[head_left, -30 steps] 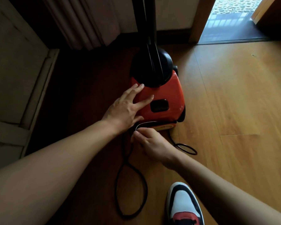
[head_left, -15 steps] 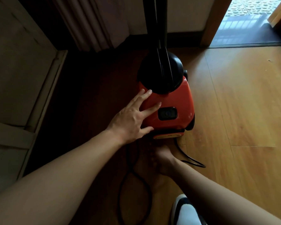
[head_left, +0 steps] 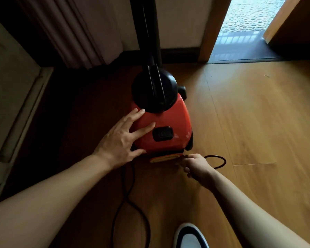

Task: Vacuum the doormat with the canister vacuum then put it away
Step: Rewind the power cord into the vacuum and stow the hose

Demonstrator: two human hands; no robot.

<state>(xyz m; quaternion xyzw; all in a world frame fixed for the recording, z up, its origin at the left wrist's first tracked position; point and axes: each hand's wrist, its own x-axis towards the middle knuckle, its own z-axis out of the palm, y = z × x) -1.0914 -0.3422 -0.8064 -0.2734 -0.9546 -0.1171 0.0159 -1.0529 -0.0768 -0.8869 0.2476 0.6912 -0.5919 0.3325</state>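
Note:
The red canister vacuum (head_left: 170, 122) with a black dome top stands on the wooden floor, its black hose (head_left: 147, 29) rising straight up. My left hand (head_left: 122, 138) lies flat with spread fingers on the vacuum's red left side. My right hand (head_left: 195, 167) is at the vacuum's rear lower edge, fingers curled around the black power cord (head_left: 220, 161), which loops out to the right. Another stretch of cord runs down the floor between my arms. The doormat (head_left: 240, 51) lies dark in the doorway at the upper right.
A curtain (head_left: 75, 33) hangs at the upper left beside a pale panel (head_left: 11, 83). The open doorway shows a pebbled surface outside. My white and black shoe (head_left: 190, 237) is at the bottom edge. Open floor boards stretch to the right.
My right hand has moved from under the vacuum's rear to its right rear corner, drawing the cord with it. The left hand stays on the red body. The view shifted closer.

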